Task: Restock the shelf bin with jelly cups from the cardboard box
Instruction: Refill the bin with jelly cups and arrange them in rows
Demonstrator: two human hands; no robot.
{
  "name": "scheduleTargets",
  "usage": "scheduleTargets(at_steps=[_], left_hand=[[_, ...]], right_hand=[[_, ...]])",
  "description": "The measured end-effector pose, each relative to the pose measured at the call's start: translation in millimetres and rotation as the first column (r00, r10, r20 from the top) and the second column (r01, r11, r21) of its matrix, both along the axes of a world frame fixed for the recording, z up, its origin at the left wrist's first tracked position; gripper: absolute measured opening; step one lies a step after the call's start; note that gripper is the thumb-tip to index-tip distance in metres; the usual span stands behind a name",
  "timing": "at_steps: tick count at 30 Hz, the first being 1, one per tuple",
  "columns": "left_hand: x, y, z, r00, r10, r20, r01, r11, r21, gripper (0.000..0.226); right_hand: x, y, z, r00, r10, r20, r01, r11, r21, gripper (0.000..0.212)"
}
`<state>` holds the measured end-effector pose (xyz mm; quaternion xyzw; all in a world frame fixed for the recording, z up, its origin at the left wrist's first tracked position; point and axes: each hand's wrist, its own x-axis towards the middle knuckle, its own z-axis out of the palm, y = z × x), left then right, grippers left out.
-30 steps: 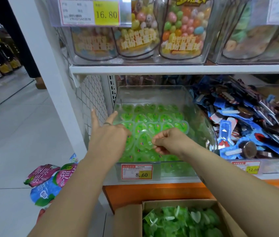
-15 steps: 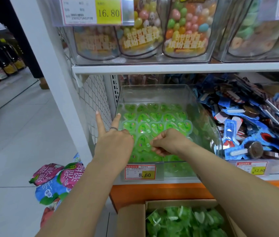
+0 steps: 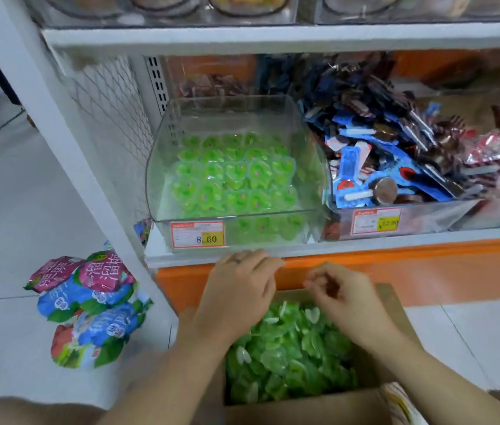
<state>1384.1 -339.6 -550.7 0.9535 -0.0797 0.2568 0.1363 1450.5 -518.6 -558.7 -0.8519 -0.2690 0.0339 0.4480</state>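
Left hand (image 3: pixel 239 289) palm down over the far edge of an open cardboard box (image 3: pixel 300 407), fingers slack, nothing held; right hand (image 3: pixel 345 297) close beside it, not touching, fingers curled inward and blurred, so impossible to tell whether anything pinched. Directly below both hands: loose jelly cups (image 3: pixel 285 351), green and heart-shaped, heaped in the box. Beyond and above the hands: clear shelf bin (image 3: pixel 162 167), laid-out jelly cups (image 3: pixel 230 179) in flat rows across its bottom, much room left above them; price tag (image 3: pixel 197 234) reading 8.60 on its front. Left of the left hand, on the floor (image 3: pixel 12 210): a pile of snack bags (image 3: pixel 89 305); beyond the right hand, a neighbouring bin of blue-wrapped sweets (image 3: pixel 380 167).

Likely trouble: too big a scoop, and slippery cups spilling onto the floor between box and shelf (image 3: pixel 396 243); a careless drop, and the flat rows knocked askew; a lift drifting rightward, and cups landing among the blue-wrapped sweets.

Against half a second ago: both hands then up inside the bin, right pinching at a cup, left with two fingers stretched; now lowered to the box, view tipped down with them.
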Motion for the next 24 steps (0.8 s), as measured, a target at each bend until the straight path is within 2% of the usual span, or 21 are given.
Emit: scheduleTargets(at_steps=[1, 3, 5, 7, 10, 12, 16, 21, 24], left_hand=[[-3.6, -7.7, -17.4, 0.993, 0.039, -0.112, -0.042, 0.999, -0.028, 0.026], [-8.3, -18.2, -52.8, 0.914, 0.133, -0.384, -0.172, 0.983, -0.069, 0.029], [-10.8, -24.9, -89.0, 0.768, 0.14, -0.625, -0.277, 0.952, -0.128, 0.043], [-8.8, -30.9, -112.2, 0.593, 0.109, -0.798, -0.371, 0.916, -0.151, 0.06], [0.0, -37.3, -136.8, 0.467, 0.064, -0.882, -0.492, 0.848, -0.199, 0.076], [6.1, -38.9, -150.0, 0.418, 0.071, -0.905, -0.51, 0.843, -0.17, 0.08], [22.5, -40.3, -168.4, 0.411, 0.116, -0.904, -0.44, 0.894, -0.085, 0.082], [39.9, -47.9, -194.9, 0.371, 0.12, -0.921, -0.411, 0.91, -0.047, 0.089], [46.6, -48.3, -198.3, 0.379, 0.095, -0.92, -0.456, 0.884, -0.097, 0.087]], right_hand=[[0.4, -12.6, -24.1, 0.997, -0.031, -0.065, 0.024, 0.995, -0.102, 0.021], [0.2, -32.2, -65.4, 0.978, -0.061, -0.2, -0.015, 0.933, -0.359, 0.033], [-1.7, -45.3, -98.7, 0.956, -0.072, -0.286, -0.098, 0.836, -0.54, 0.057], [-4.6, -48.6, -118.5, 0.934, -0.123, -0.335, -0.118, 0.78, -0.615, 0.071], [-3.3, -41.3, -136.2, 0.919, -0.199, -0.341, -0.099, 0.719, -0.688, 0.087], [2.8, -34.7, -143.3, 0.891, -0.239, -0.386, -0.095, 0.734, -0.672, 0.094], [18.6, -24.4, -154.4, 0.866, -0.261, -0.426, -0.117, 0.723, -0.681, 0.103], [30.4, -15.7, -165.9, 0.895, -0.244, -0.374, -0.13, 0.659, -0.741, 0.093], [26.3, -12.7, -171.6, 0.89, -0.212, -0.403, -0.127, 0.734, -0.667, 0.087]])
